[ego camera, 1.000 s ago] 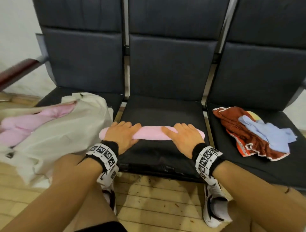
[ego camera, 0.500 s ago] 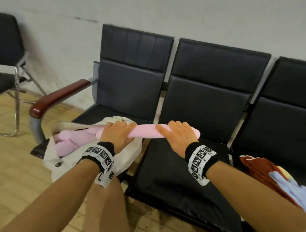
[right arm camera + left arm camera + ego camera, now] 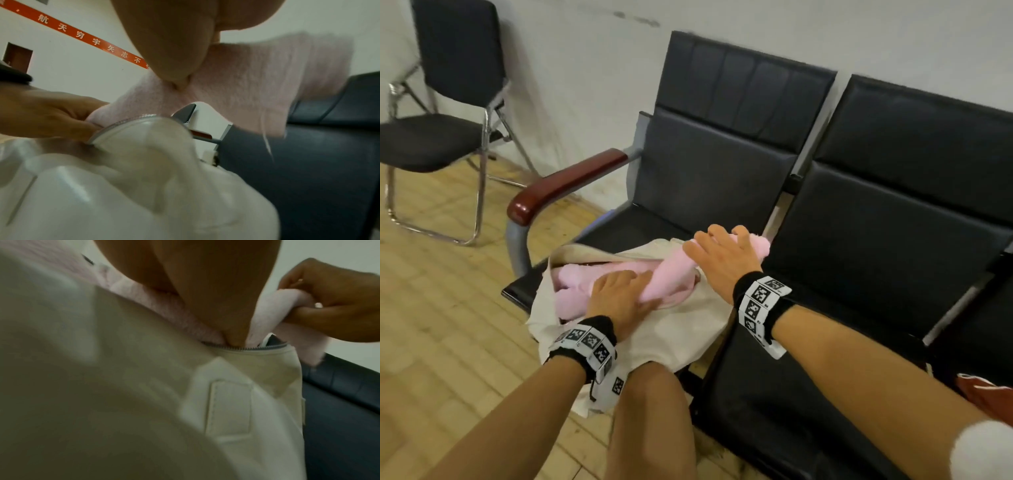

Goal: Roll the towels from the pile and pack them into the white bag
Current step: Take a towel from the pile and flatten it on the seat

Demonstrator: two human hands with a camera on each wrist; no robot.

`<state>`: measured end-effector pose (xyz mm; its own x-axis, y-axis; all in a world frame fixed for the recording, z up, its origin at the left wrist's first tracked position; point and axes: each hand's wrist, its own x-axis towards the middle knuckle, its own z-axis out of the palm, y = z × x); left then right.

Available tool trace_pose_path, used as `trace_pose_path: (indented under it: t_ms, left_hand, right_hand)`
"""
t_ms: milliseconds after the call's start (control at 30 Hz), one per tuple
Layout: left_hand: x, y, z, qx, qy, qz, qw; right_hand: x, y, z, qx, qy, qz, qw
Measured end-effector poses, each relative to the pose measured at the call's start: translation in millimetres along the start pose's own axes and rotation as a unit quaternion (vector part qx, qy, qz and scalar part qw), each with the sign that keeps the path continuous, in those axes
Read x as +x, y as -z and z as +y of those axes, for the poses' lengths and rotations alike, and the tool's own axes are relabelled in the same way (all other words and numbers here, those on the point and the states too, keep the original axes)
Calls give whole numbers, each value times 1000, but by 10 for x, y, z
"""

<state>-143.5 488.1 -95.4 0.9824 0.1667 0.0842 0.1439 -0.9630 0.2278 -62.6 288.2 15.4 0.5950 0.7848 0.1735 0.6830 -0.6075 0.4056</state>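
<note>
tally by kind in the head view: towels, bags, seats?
Pink towels: 2, the rolled pink towel held by both hands and another pink towel in the white bag
White bag: 1
Bench seats: 2
Separate chair: 1
Total: 6

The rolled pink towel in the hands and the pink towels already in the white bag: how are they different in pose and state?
The rolled pink towel lies slanted across the mouth of the white bag, one end sticking out over the seat; the pink towels already packed lie wholly inside. The left hand and right hand grip the roll, while no hand holds the packed ones. Both are pink, fluffy fabric.
</note>
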Motion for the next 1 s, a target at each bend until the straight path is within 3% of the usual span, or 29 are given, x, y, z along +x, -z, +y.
trace_pose_path:
  t_ms: [133, 267, 400, 567, 700, 867, 933, 1000]
  left_hand:
    - [-241, -114, -115, 12, 39, -5, 999]
    - [-345, -186, -290, -2, 55, 2, 998]
    - [-380, -268, -428, 2, 82, -27, 996]
    - [-362, -203, -391, 17, 57, -40, 997]
    - [-287, -152, -309, -34, 61, 3, 998]
    - [-197, -38, -133, -32, 68, -5, 997]
    - [-211, -28, -72, -31, 51, 30, 998]
    - [-235, -54, -55, -31, 16, 105, 994]
  right_hand:
    - [290, -118, -427, 43, -4, -9, 999]
    - [433, -99, -917, 170, 50, 12, 984]
    - [456, -198, -1192, 257, 64, -58, 962]
    - [406, -356, -918, 174, 37, -157, 971]
    - [309, -530, -551, 72, 13, -233, 970]
    - [374, -509, -491, 50, -16, -289, 956]
    - [405, -467, -525, 63, -10, -308, 949]
    - [354, -434, -523, 73, -7, -299, 952]
